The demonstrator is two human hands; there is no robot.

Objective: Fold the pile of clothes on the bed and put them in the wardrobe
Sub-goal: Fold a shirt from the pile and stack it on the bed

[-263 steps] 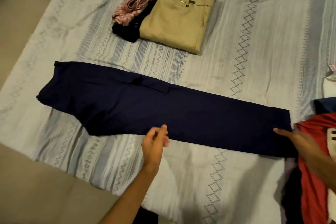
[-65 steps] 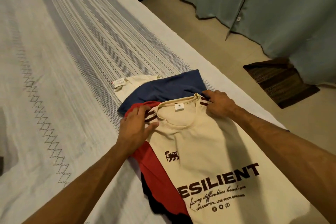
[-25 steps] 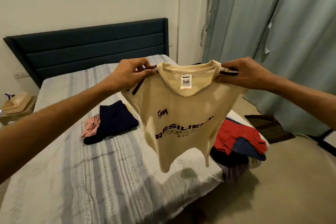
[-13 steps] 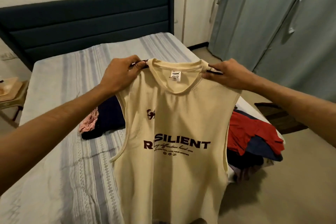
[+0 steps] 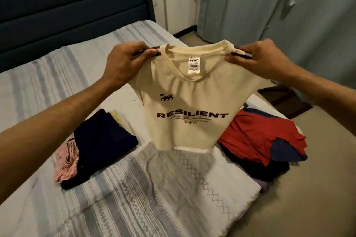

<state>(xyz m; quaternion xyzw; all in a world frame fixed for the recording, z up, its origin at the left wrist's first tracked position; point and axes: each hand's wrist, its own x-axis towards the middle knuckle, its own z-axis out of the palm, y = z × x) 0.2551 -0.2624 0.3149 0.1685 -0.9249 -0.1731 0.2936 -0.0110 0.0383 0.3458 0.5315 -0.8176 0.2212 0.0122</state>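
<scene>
A cream sleeveless shirt (image 5: pixel 190 102) printed "RESILIENT" hangs in the air over the bed (image 5: pixel 134 188), its hem swinging away from me. My left hand (image 5: pixel 125 63) pinches its left shoulder strap and my right hand (image 5: pixel 258 59) pinches the right one. Beneath it on the right lies the unfolded pile (image 5: pixel 258 140), with a red garment on top of blue and dark ones. To the left sit the folded navy trousers (image 5: pixel 104 140) on a stack, with a pink garment (image 5: pixel 65 161) beside them.
A dark padded headboard (image 5: pixel 73 7) closes off the bed's far end. Pale green wardrobe doors (image 5: pixel 289 5) stand at the right, a dark mat (image 5: pixel 285 102) on the floor before them. The beige floor (image 5: pixel 308 198) runs along the bed's right side.
I lifted the cream shirt off the pile and held it up by both shoulders. In the last half second its lower part has swung up and forward over the bed.
</scene>
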